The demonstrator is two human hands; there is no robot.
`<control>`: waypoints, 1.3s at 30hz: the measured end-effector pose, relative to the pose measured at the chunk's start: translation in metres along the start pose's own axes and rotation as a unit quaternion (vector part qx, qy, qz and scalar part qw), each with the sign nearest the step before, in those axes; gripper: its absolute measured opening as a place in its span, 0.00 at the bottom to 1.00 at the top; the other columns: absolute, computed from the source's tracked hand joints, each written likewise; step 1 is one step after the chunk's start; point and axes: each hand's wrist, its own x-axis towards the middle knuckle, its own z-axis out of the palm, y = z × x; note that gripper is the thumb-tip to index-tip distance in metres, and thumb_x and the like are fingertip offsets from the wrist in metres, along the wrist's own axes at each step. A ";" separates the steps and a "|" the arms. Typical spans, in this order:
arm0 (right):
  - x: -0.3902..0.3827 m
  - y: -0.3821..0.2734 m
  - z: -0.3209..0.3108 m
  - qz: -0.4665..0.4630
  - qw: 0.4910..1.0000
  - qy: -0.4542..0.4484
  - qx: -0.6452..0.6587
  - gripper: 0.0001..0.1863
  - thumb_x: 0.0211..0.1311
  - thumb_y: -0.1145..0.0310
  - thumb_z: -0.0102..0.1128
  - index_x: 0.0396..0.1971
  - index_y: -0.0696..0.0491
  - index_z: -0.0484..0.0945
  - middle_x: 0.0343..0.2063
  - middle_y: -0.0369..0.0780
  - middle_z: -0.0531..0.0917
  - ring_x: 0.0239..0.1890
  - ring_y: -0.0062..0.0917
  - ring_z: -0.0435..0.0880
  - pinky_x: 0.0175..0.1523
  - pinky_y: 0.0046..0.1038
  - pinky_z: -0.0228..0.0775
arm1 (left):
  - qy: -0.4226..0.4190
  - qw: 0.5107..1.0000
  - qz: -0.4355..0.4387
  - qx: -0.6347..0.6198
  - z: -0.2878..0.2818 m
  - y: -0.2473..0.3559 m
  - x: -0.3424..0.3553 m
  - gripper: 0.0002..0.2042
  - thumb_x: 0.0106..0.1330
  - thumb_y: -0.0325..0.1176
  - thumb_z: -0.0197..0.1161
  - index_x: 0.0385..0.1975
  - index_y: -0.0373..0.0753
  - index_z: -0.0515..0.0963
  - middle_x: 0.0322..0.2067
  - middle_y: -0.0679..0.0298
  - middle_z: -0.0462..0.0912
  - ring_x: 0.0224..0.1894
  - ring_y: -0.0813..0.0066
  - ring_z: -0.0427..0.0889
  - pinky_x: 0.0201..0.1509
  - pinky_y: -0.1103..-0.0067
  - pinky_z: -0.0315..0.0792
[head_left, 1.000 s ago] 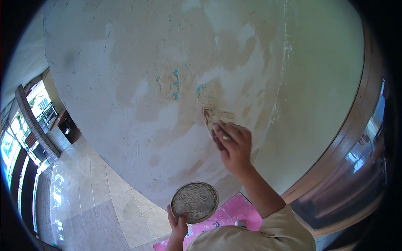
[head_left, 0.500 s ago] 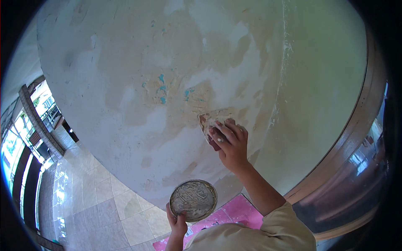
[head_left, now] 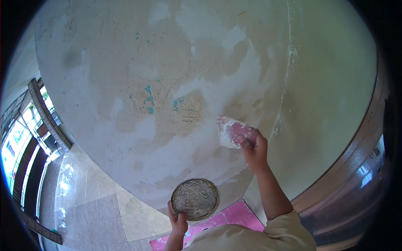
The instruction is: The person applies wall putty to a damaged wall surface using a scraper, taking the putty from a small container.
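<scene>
My right hand grips a flat reddish putty scraper, its face smeared with whitish filler. The scraper is held in front of the wall; whether its edge touches the surface I cannot tell. Lower down, my left hand grasps the near rim of a round shallow pan, thumb on the inside edge. Greyish, streaked filler coats the pan's inside. Left of the scraper, the wall has a rough beige patch with ridged filler and small turquoise spots.
A pale green wall section meets the patched wall along a cracked corner line at the right. Beyond it is a brown wooden frame. A pink sheet lies below me. Glossy floor tiles run off to the left.
My right hand has drawn the scraper off the rough patch, moving right and turning its face into view. Fresh ridges show on the patch. The pan stays nearly in place.
</scene>
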 end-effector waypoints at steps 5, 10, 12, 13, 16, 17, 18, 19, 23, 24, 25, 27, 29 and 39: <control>-0.011 0.050 -0.025 0.176 0.939 0.145 0.258 0.16 0.62 0.67 0.62 0.46 0.57 0.74 0.38 0.33 0.80 0.37 0.15 0.77 0.41 0.21 0.70 | 0.009 1.000 0.008 -0.016 0.014 -0.006 0.000 0.22 0.56 0.23 0.54 0.53 0.34 0.64 0.46 0.62 0.73 0.49 0.74 0.69 0.56 0.78 0.62; 0.006 0.035 -0.041 0.116 0.978 0.057 0.166 0.11 0.63 0.69 0.60 0.43 0.56 0.77 0.34 0.38 0.82 0.38 0.18 0.79 0.45 0.23 0.71 | 0.013 1.000 0.001 0.003 0.034 -0.005 0.003 0.21 0.58 0.24 0.54 0.53 0.34 0.64 0.45 0.62 0.72 0.48 0.76 0.68 0.55 0.78 0.62; 0.023 0.015 -0.043 0.073 0.991 -0.001 0.112 0.10 0.62 0.69 0.60 0.42 0.54 0.78 0.35 0.39 0.83 0.38 0.20 0.80 0.45 0.25 0.72 | 0.006 1.000 0.009 0.023 0.037 -0.006 0.003 0.20 0.59 0.24 0.54 0.53 0.34 0.64 0.45 0.63 0.73 0.48 0.76 0.68 0.55 0.79 0.63; 0.036 0.002 -0.039 -0.038 0.994 -0.098 0.035 0.10 0.59 0.69 0.62 0.41 0.51 0.79 0.33 0.39 0.83 0.37 0.24 0.81 0.44 0.28 0.72 | 0.004 1.000 0.005 0.018 0.037 -0.004 0.003 0.20 0.59 0.24 0.54 0.53 0.34 0.64 0.45 0.63 0.73 0.48 0.76 0.69 0.54 0.79 0.63; 0.071 -0.035 -0.031 -0.215 0.938 -0.252 -0.105 0.11 0.54 0.68 0.64 0.38 0.49 0.80 0.30 0.38 0.82 0.33 0.28 0.82 0.40 0.31 0.72 | -0.008 1.000 0.007 0.007 0.041 -0.006 0.001 0.20 0.58 0.23 0.53 0.52 0.34 0.64 0.44 0.63 0.73 0.47 0.77 0.69 0.53 0.79 0.64; 0.082 -0.043 -0.026 -0.278 0.895 -0.309 -0.160 0.11 0.51 0.67 0.65 0.37 0.49 0.81 0.28 0.37 0.82 0.31 0.30 0.81 0.38 0.31 0.71 | -0.011 1.000 0.005 0.002 0.042 -0.009 0.000 0.20 0.58 0.22 0.52 0.52 0.34 0.64 0.44 0.63 0.73 0.47 0.77 0.69 0.53 0.79 0.64; 0.092 -0.049 -0.018 -0.317 0.866 -0.316 -0.225 0.12 0.51 0.66 0.64 0.37 0.47 0.80 0.27 0.35 0.81 0.31 0.29 0.81 0.38 0.33 0.69 | -0.013 1.000 0.004 -0.003 0.042 -0.011 -0.001 0.20 0.57 0.21 0.52 0.52 0.34 0.64 0.44 0.63 0.73 0.47 0.77 0.69 0.53 0.79 0.64; 0.106 -0.054 -0.013 -0.353 0.830 -0.319 -0.291 0.12 0.51 0.65 0.63 0.38 0.46 0.79 0.26 0.34 0.81 0.31 0.27 0.82 0.37 0.34 0.68 | -0.014 1.000 0.005 -0.006 0.044 -0.012 -0.002 0.20 0.57 0.21 0.52 0.52 0.34 0.64 0.44 0.63 0.73 0.47 0.77 0.69 0.53 0.79 0.64; 0.198 -0.102 -0.012 -0.437 0.781 -0.126 -0.428 0.14 0.53 0.70 0.59 0.41 0.45 0.74 0.26 0.35 0.82 0.30 0.30 0.83 0.44 0.37 0.64 | -0.001 1.000 0.005 -0.021 0.041 -0.007 -0.007 0.20 0.56 0.20 0.51 0.52 0.34 0.65 0.44 0.63 0.73 0.47 0.77 0.69 0.54 0.79 0.64; 0.214 -0.123 -0.023 -0.423 0.806 -0.099 -0.402 0.14 0.53 0.70 0.60 0.41 0.46 0.74 0.26 0.37 0.82 0.30 0.31 0.82 0.43 0.37 0.65 | -0.002 1.000 0.006 -0.020 0.041 -0.006 -0.008 0.20 0.56 0.20 0.51 0.52 0.34 0.65 0.44 0.62 0.73 0.47 0.77 0.70 0.54 0.78 0.64; 0.223 -0.141 -0.027 -0.410 0.831 -0.072 -0.368 0.14 0.53 0.69 0.61 0.41 0.47 0.74 0.26 0.39 0.82 0.30 0.33 0.82 0.42 0.37 0.66 | 0.002 1.000 0.009 -0.019 0.036 -0.006 -0.010 0.20 0.56 0.20 0.51 0.52 0.34 0.65 0.44 0.62 0.73 0.47 0.77 0.70 0.54 0.78 0.64; 0.227 -0.156 -0.026 -0.442 0.853 -0.060 -0.271 0.13 0.54 0.68 0.62 0.41 0.47 0.74 0.26 0.41 0.81 0.29 0.35 0.82 0.40 0.37 0.67 | 0.024 0.999 0.011 -0.020 0.028 -0.006 -0.013 0.21 0.57 0.20 0.51 0.52 0.33 0.64 0.45 0.62 0.73 0.48 0.77 0.70 0.55 0.78 0.64; 0.218 -0.164 -0.019 -0.393 0.890 -0.131 -0.190 0.12 0.57 0.65 0.62 0.41 0.47 0.75 0.26 0.42 0.81 0.28 0.37 0.82 0.34 0.37 0.70 | 0.029 0.999 0.014 -0.012 0.019 -0.003 -0.015 0.21 0.57 0.20 0.51 0.53 0.33 0.64 0.45 0.62 0.73 0.48 0.77 0.70 0.55 0.79 0.64; 0.214 -0.142 0.025 -0.385 0.816 -0.138 -0.408 0.15 0.56 0.62 0.59 0.44 0.45 0.75 0.28 0.39 0.84 0.29 0.35 0.84 0.29 0.36 0.75 | 0.013 1.000 0.001 0.018 -0.006 -0.005 -0.017 0.20 0.57 0.21 0.52 0.52 0.33 0.65 0.43 0.62 0.74 0.46 0.76 0.70 0.52 0.79 0.66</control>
